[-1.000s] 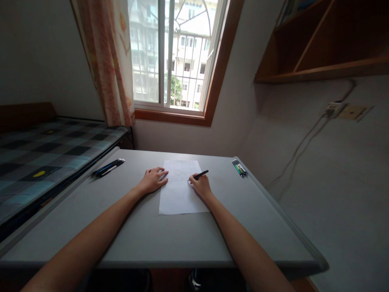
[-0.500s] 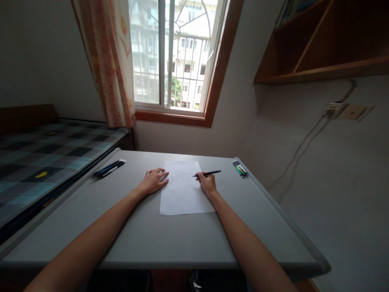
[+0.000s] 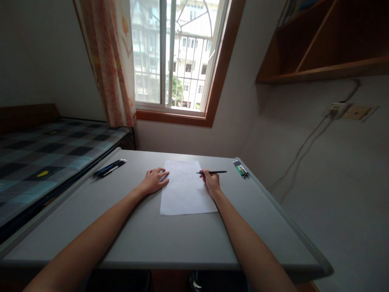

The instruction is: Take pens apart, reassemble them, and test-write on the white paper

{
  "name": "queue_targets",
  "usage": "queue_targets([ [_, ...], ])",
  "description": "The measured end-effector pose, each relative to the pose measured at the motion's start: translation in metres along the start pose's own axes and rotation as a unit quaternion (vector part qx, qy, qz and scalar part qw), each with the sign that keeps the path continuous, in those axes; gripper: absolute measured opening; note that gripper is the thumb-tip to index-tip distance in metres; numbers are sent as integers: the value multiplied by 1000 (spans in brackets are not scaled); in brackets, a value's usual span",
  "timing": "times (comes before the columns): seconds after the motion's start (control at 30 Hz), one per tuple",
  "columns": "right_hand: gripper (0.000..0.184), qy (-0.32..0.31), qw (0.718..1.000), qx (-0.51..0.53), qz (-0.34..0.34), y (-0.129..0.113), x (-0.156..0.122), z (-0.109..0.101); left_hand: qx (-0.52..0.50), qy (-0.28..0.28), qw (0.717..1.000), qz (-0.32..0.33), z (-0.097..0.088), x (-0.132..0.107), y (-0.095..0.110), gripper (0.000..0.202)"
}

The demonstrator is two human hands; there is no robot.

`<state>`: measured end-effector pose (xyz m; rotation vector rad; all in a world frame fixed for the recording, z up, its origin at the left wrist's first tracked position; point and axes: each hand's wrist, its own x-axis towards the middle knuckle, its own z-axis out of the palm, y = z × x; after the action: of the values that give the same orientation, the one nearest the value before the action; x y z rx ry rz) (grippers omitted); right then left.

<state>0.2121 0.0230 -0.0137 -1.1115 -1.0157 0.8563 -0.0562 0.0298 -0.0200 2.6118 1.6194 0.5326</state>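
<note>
**Pen held level above the sheet's right edge**

Pen [image 3: 212, 172]: one black pen, pinched in the closed fingers of the right hand [image 3: 211, 183]. It lies almost level, with its tip pointing left above the right edge of the single sheet of paper [image 3: 187, 192]. Whether the tip touches the paper is too small to tell.

The left hand [image 3: 154, 181] lies flat with its fingers loosely spread and its fingertips on the sheet's left edge, pinning it to the grey table [image 3: 170, 239]. Faint writing marks the sheet's upper part.

This looks like a pause in writing. A further line would call for the tip to be tilted down onto the paper while the left hand keeps it from sliding.

Two small clusters of spare pens lie well apart, one at the left edge [image 3: 110, 168] and one at the right edge [image 3: 241, 168]. Each holds about three or four, packed too closely to count surely.
</note>
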Motion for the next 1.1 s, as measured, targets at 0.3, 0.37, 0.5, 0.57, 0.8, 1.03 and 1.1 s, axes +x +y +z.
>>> queue_targets([
  [0.3, 34, -10, 1000, -20, 0, -5, -2, 1, -5, -3, 1000, -4, -1, 1, 2, 44],
  [0.37, 38, -5, 1000, -14, 2, -4, -1, 0, -7, -4, 1000, -5, -1, 1, 2, 45],
  [0.5, 39, 13, 999, 27, 19, -1, 2, 0, -7, -3, 1000, -4, -2, 1, 2, 45],
  [0.57, 35, 18, 999, 46, 22, 1, 4, 1, -8, -2, 1000, -2, -2, 1, 3, 45],
  [0.8, 39, 23, 998, 59, 14, -2, 0, 1, -4, -4, 1000, -11, -2, 1, 3, 44],
  [1.03, 93, -36, 998, 43, 16, -11, -11, 1, -3, 0, 1000, -4, 0, 1, 3, 44],
  [1.1, 98, -43, 998, 44, 16, -12, -13, 2, -3, 1, 1000, -1, 0, 1, 3, 45],
])
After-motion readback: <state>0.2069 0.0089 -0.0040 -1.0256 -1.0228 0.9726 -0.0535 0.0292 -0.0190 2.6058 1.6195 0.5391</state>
